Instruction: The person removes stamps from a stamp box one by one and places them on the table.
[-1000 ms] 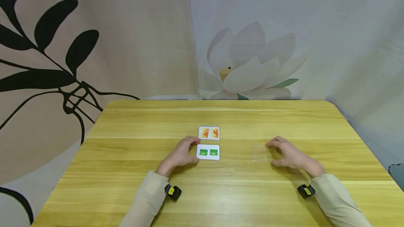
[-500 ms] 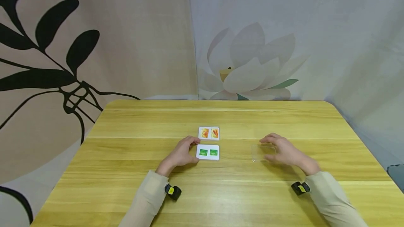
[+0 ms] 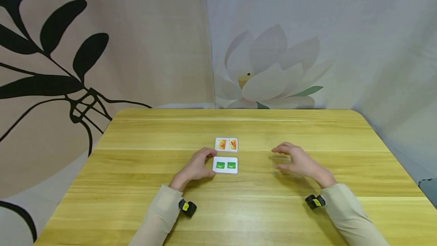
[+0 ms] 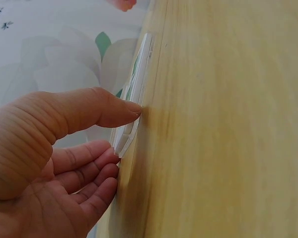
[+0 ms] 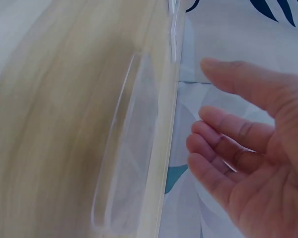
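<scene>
A flat white plastic case (image 3: 226, 165) with two green printed squares lies on the table, seen edge-on in the left wrist view. My left hand (image 3: 197, 166) holds it at its left end, the thumb (image 4: 121, 111) along the near edge and the fingers at the far side. Behind it lies a similar case (image 3: 226, 144) with two orange pictures, close to my left fingertips in the head view. A clear plastic cover (image 5: 129, 148) lies flat on the right. Above it, my right hand (image 3: 300, 161) hovers with fingers apart from the thumb, holding nothing.
The wooden table (image 3: 246, 208) spans the view, with its far edge against a curtain (image 3: 153, 48) printed with leaves and a pale lotus. A small black wrist camera (image 3: 187, 208) sits below the left hand, another (image 3: 315, 202) below the right.
My right hand has come off the clear cover's right side and moved left and up over it. The cover stays in place. My left hand and both cases have not moved.
</scene>
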`<act>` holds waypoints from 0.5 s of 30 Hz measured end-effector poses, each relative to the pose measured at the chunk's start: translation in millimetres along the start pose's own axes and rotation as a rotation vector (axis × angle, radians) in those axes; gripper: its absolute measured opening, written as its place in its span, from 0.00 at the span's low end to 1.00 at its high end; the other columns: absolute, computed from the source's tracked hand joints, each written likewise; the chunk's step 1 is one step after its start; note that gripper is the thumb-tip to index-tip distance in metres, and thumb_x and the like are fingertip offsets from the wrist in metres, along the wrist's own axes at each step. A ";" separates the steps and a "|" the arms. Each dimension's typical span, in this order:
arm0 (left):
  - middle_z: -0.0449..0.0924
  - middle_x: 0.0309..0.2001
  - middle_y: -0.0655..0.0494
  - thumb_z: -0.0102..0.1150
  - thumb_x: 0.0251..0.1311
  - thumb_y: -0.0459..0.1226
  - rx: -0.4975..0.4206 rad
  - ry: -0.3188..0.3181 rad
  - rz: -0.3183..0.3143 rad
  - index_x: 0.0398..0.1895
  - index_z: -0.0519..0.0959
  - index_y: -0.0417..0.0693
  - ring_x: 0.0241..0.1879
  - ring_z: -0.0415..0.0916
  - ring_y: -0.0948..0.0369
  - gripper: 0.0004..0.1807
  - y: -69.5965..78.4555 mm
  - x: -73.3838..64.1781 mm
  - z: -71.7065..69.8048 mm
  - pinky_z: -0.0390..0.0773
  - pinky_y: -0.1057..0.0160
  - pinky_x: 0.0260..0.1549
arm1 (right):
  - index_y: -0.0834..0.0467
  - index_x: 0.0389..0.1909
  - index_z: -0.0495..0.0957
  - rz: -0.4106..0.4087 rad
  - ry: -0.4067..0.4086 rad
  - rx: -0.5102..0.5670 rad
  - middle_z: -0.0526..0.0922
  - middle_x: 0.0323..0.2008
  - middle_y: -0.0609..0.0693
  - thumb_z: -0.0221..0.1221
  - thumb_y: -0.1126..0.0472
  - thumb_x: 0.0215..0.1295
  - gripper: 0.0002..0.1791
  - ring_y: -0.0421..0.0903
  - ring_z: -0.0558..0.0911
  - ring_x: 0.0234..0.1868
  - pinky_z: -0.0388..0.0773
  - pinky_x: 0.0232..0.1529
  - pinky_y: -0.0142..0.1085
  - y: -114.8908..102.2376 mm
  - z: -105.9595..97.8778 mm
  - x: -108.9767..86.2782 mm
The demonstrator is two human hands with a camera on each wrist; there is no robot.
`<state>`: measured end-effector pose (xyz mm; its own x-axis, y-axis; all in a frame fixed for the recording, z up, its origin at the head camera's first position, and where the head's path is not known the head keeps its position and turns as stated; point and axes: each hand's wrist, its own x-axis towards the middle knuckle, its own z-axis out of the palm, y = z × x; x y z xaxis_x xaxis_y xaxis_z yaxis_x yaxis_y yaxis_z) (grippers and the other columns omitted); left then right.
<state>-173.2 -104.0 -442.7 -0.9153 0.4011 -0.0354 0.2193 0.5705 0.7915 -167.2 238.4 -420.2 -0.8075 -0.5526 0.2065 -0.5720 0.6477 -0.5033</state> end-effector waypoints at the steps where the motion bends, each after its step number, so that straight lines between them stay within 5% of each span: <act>1: 0.72 0.51 0.47 0.70 0.38 0.24 0.000 -0.001 0.000 0.54 0.72 0.34 0.53 0.69 0.51 0.33 0.1 -0.1 -0.1 0.70 0.54 0.56 | 0.68 0.47 0.77 -0.004 0.001 0.006 0.78 0.44 0.56 0.69 0.66 0.49 0.23 0.54 0.78 0.44 0.77 0.45 0.48 -1.0 0.7 1.2; 15: 0.72 0.50 0.47 0.70 0.38 0.24 0.000 -0.006 0.007 0.54 0.72 0.34 0.52 0.69 0.51 0.33 -1.0 0.0 0.0 0.70 0.54 0.56 | 0.69 0.47 0.77 -0.034 -0.013 0.039 0.79 0.44 0.57 0.68 0.68 0.50 0.22 0.54 0.77 0.43 0.77 0.45 0.48 -16.0 9.9 19.9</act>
<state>-173.4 -104.5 -443.5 -0.9117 0.4095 -0.0333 0.2258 0.5672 0.7920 -172.8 211.8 -416.4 -0.7853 -0.5813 0.2131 -0.5930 0.6074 -0.5286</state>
